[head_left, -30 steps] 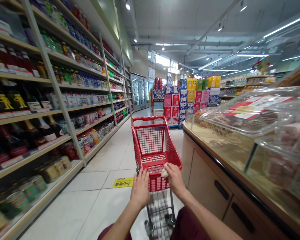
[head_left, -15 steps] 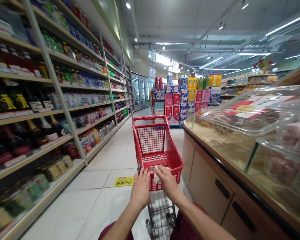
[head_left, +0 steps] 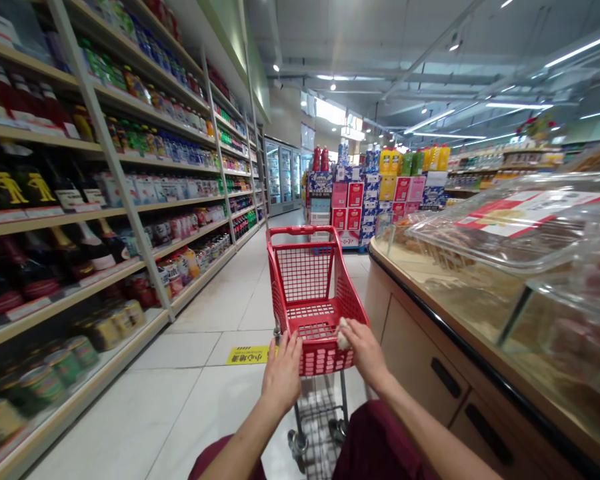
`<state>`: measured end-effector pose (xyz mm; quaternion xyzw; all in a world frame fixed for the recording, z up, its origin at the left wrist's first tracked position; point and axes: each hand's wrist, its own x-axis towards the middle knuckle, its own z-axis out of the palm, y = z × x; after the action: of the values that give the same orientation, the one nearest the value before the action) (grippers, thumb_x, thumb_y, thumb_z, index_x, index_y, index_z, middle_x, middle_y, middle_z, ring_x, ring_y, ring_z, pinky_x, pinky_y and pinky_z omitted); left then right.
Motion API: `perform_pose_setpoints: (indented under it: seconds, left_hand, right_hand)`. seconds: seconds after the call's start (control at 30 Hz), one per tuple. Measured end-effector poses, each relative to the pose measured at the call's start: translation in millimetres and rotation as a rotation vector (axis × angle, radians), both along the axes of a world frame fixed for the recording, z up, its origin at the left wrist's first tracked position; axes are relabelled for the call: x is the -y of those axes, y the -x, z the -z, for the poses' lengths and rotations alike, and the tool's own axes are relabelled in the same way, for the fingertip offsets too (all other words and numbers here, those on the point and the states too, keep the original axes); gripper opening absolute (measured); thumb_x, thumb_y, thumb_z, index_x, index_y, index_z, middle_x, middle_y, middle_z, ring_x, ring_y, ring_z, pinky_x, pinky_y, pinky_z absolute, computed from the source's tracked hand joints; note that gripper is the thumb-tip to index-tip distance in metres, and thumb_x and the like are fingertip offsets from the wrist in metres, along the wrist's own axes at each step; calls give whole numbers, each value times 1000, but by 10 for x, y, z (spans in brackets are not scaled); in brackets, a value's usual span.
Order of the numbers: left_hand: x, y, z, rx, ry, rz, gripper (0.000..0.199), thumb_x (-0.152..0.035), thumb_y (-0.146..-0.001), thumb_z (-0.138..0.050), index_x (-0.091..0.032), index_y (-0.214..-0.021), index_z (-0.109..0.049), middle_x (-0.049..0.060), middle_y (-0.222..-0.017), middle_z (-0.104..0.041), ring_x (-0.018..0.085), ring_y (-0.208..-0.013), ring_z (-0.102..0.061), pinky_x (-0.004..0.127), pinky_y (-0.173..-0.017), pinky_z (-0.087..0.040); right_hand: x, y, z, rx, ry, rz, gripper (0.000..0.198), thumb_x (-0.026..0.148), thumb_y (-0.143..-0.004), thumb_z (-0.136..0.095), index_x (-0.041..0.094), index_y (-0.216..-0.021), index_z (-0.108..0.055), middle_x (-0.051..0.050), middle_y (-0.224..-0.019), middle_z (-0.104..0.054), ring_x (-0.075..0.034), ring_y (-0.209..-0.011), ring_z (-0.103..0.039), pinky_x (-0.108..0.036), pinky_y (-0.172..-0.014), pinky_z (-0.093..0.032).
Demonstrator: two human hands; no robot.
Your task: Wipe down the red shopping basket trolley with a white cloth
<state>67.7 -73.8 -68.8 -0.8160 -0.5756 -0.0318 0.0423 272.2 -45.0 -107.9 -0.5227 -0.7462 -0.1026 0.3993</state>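
Observation:
A red plastic shopping cart point(head_left: 325, 357) stands right in front of me, its basket holding no goods that I can see. My left hand point(head_left: 283, 373) lies with fingers stretched out against the near left corner of the basket. At the near right rim, my right hand point(head_left: 363, 350) presses a crumpled whitish cloth point(head_left: 344, 333) onto the red plastic. Part of the cloth is hidden under the fingers. Below the basket, the cart's grey metal frame and wheels point(head_left: 299, 443) show between my knees.
Tall drink shelves point(head_left: 180, 200) line the left side. To the right is a wooden counter point(head_left: 425, 333) with clear plastic food packs point(head_left: 525, 207). Stacked drink cartons point(head_left: 347, 200) stand ahead, near glass-door fridges point(head_left: 283, 173). A yellow floor sticker point(head_left: 250, 355) lies left of the cart.
My right hand has slid rightward along the near rim with the cloth, from its middle to the right corner. My left hand stays at the left corner.

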Motion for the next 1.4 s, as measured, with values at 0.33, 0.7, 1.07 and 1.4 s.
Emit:
perform_pose_setpoints:
  seconds: [0.33, 0.7, 1.07, 1.4]
  left_hand:
    - [-75, -6, 54, 11, -11, 14, 67, -12, -68, -34, -15, -134, -20, 5, -143, -14, 22, -132, -5, 51, -105, -6]
    - [-131, -83, 27, 70, 34, 81, 65, -18, -70, -33, -12, -133, -22, 5, -142, -15, 20, -132, -8, 49, -106, -3]
    - [-636, 50, -345, 62, -7, 234, 40, -37, -76, -45, -19, -112, -51, 7, -125, -48, 22, -125, -28, 48, -106, -7]
    - [-761, -500, -373, 24, -67, 236, 33, -43, -75, -48, -17, -90, -62, 8, -93, -63, 24, -107, -45, 43, -107, -9]
  right_hand:
    - [-24, 190, 107, 59, -55, -71, 38, 5, -77, -41, 21, -107, -59, -9, -119, -54, -20, -114, -45, -41, -95, -36]
    - [-34, 381, 155, 32, -59, -101, 43, 4, -75, -40, 22, -111, -57, -8, -120, -53, -20, -115, -44, -42, -95, -37]
    - [-155, -108, 205, 47, -50, -27, 46, 5, -79, -35, 25, -117, -52, -7, -122, -51, -20, -115, -45, -45, -96, -35]
    - [-652, -727, 142, 32, 91, -5, 40, 9, -77, -40, 25, -109, -58, -7, -121, -52, -21, -116, -44, -44, -95, -36]
